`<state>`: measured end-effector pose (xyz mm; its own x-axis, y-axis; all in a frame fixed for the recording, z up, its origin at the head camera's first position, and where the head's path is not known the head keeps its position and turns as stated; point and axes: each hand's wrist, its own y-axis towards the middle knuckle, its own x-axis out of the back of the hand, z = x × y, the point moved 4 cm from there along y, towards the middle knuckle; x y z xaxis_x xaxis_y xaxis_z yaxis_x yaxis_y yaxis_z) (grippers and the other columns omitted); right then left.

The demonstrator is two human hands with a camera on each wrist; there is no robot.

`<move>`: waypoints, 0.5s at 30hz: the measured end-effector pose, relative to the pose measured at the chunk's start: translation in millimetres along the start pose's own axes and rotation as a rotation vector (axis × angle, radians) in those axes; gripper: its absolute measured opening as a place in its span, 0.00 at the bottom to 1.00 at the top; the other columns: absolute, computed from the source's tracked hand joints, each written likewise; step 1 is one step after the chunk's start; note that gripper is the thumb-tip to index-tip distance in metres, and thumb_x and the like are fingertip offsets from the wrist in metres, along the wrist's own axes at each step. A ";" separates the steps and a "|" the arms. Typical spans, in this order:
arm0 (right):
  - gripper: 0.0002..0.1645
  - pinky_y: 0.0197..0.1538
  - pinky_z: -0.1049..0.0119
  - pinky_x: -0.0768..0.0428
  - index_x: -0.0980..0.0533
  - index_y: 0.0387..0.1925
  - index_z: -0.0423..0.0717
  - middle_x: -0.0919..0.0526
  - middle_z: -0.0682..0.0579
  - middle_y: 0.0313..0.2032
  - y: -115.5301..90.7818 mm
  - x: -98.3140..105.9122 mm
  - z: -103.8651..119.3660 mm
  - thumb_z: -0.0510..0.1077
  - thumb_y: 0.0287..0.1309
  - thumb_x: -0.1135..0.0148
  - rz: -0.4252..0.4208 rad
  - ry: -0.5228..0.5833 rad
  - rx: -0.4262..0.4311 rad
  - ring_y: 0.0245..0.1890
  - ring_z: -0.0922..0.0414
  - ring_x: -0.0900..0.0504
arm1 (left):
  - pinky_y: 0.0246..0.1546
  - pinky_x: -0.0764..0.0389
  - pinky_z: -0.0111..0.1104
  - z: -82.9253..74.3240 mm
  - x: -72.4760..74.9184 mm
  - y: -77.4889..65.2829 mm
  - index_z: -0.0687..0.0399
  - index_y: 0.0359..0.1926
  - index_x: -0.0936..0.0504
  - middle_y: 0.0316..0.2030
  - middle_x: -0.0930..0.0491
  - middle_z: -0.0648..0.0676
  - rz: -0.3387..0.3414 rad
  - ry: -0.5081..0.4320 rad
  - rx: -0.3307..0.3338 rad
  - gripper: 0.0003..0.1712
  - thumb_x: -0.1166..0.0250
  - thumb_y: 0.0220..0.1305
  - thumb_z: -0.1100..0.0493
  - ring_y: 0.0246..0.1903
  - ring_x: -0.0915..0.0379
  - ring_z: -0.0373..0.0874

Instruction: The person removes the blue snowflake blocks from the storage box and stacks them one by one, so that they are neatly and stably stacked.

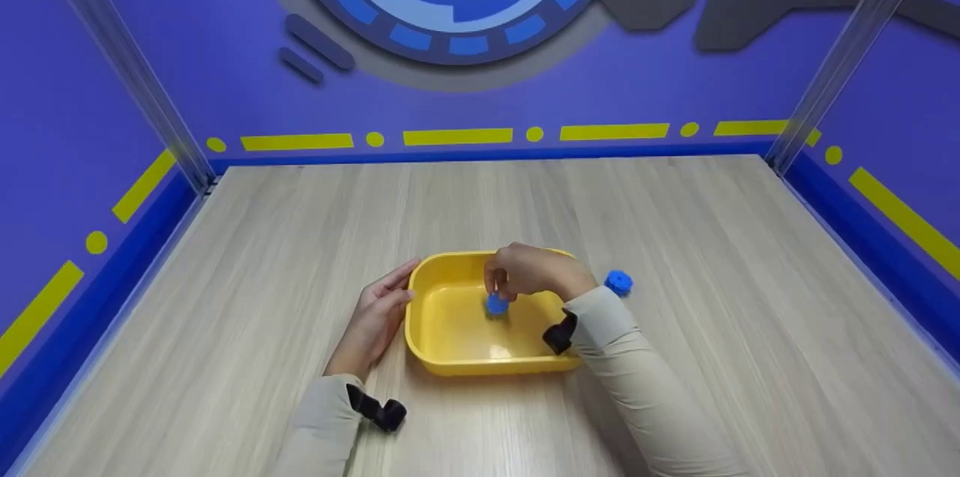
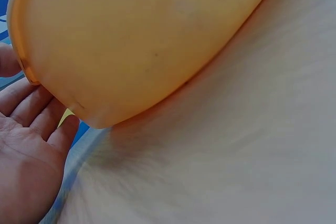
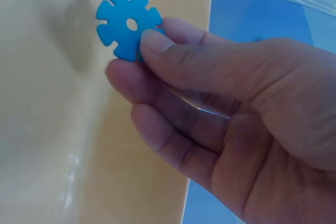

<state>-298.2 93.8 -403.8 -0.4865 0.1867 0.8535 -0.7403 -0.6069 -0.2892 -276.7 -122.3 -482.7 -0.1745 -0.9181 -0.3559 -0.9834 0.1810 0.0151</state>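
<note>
A yellow plastic basin (image 1: 450, 368) stands on the table in the head view. My left hand (image 1: 375, 316) holds its left end; in the left wrist view, the thumb lies at the rim and the fingers (image 2: 26, 108) touch the outer wall. Over the inside of the basin, my right hand (image 1: 529, 271) pinches a blue interlocking disc (image 3: 118, 19) between thumb and fingers. The disc is flat and round, with slots around its edge and a hole in the middle. A second blue notched piece (image 1: 619, 282) lies on the table right of the basin, near the right wrist.
The light wood-grain table (image 1: 300, 222) extends around the basin. Blue-purple panels (image 1: 187, 34) with yellow marks stand at its back and sides. Each sleeve cuff carries a small black wrist camera (image 1: 386, 413). The right forearm crosses the basin's right end and hides part of it.
</note>
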 end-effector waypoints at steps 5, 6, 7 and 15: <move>0.06 0.37 0.66 0.21 0.20 0.33 0.47 0.20 0.54 0.30 -7.4 6.2 -6.4 0.34 0.56 0.37 -0.025 0.017 -0.036 0.28 0.58 0.25 | 0.59 0.28 0.28 -0.1 0.0 0.6 0.74 0.67 0.39 0.69 0.39 0.67 0.004 0.009 -0.002 0.33 0.50 0.58 0.76 0.66 0.38 0.44; 0.06 0.38 0.66 0.21 0.19 0.33 0.47 0.19 0.54 0.30 -8.9 7.4 -7.6 0.34 0.56 0.36 -0.031 0.017 -0.032 0.29 0.58 0.25 | 0.60 0.28 0.28 -0.2 -0.1 0.5 0.74 0.67 0.39 0.69 0.39 0.67 0.004 0.010 -0.001 0.33 0.50 0.58 0.76 0.66 0.39 0.45; 0.06 0.38 0.66 0.20 0.19 0.34 0.47 0.18 0.54 0.31 -10.5 8.7 -8.7 0.34 0.56 0.36 -0.039 0.015 -0.025 0.29 0.58 0.24 | 0.60 0.28 0.28 -0.1 -0.1 0.7 0.74 0.67 0.39 0.69 0.40 0.67 0.003 0.003 0.001 0.33 0.50 0.58 0.76 0.67 0.40 0.46; 0.06 0.38 0.67 0.19 0.19 0.33 0.44 0.17 0.53 0.31 -23.3 18.3 -18.1 0.32 0.56 0.38 -0.096 0.035 0.044 0.28 0.60 0.24 | 0.60 0.28 0.26 0.9 0.5 0.1 0.72 0.68 0.40 0.70 0.41 0.65 0.008 0.018 0.019 0.34 0.50 0.59 0.75 0.67 0.41 0.44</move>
<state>-298.3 125.3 -389.4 -0.4303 0.2721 0.8607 -0.7636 -0.6182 -0.1863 -276.9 -122.4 -483.7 -0.1830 -0.9229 -0.3386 -0.9809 0.1945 0.0002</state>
